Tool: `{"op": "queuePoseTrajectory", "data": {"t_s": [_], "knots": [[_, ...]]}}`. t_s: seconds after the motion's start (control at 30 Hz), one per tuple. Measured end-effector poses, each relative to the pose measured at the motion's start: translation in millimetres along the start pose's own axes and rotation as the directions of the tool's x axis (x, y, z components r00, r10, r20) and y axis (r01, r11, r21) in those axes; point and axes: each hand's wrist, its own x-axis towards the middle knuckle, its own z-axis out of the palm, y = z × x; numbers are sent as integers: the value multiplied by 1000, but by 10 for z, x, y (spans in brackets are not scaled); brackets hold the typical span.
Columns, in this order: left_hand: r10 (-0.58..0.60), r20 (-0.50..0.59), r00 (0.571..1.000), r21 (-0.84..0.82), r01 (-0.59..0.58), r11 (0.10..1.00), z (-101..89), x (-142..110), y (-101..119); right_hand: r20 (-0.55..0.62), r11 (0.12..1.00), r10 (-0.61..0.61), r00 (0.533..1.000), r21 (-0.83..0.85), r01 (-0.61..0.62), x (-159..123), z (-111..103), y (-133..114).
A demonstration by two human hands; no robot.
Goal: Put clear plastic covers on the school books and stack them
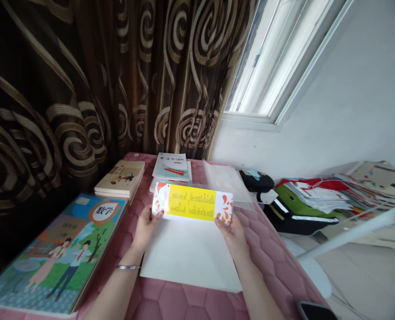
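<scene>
at the lower left of the frame lies a large illustrated textbook [50, 253] on the pink quilted table [184, 302], with a stack of books [120, 178] above it near the dark swirl-patterned curtain [84, 89]. moving right, the left hand [145, 226], a bracelet [128, 267] on its wrist, pinches the left end of a yellow and orange card [192, 203], thumb on the front face. the card is held level and tilted up toward the camera, just above the upper edge of a white sheet [190, 253] lying flat on the table at the centre of the frame. the right hand [232, 233] grasps the card's right end the same way. to handle it well, i judge both grips should stay even at the ends so the card does not bow or twist, fingers clear of the printed yellow panel. behind the card sit a booklet [170, 166] and a clear plastic sleeve [225, 178]; a heap of papers and bags [317, 195] fills the right of the frame, a phone [315, 310] at the lower right.
</scene>
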Motion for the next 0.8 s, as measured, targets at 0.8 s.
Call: {"op": "queuePoseTrajectory", "data": {"t_s": [0.8], "knots": [[25, 13, 1000, -47, -24, 999, -34, 49, -117, -78, 986, -48, 996, -162, 35, 7, -17, -41]]}}
